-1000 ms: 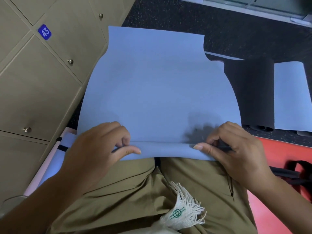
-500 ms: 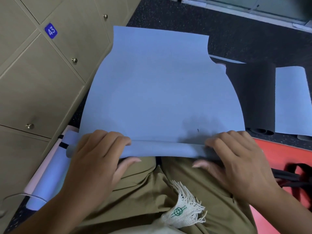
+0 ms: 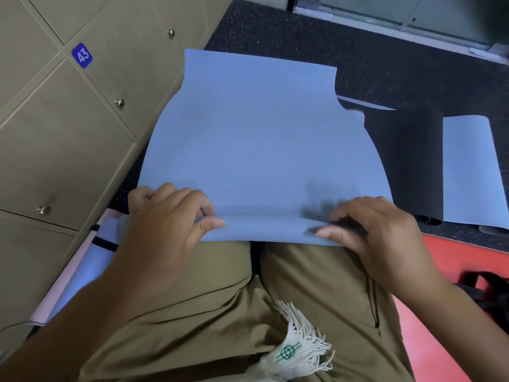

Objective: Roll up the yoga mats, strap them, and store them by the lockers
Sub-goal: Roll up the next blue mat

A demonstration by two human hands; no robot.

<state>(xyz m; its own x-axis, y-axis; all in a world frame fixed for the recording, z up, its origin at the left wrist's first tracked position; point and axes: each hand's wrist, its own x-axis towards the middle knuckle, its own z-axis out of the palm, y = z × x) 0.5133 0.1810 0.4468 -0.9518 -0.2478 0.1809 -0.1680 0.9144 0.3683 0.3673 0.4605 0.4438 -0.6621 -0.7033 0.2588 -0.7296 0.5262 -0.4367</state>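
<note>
A light blue yoga mat lies flat on the dark floor in front of my knees, its near edge folded over into a small tight roll. My left hand grips the left part of that roll, fingers on top and thumb under the fold. My right hand pinches the right part the same way. A rolled blue mat with a black strap lies at the foot of the lockers, partly hidden by my left arm.
Beige lockers with small knobs, one numbered 43, fill the left side. To the right lie a black rolled mat and another light blue mat. A red floor area with a black strap or bag is at the right.
Both hands pushed over the rolled edge half a second ago, then came back to a pinch on it with thumbs underneath. The roll stays small at the mat's near edge.
</note>
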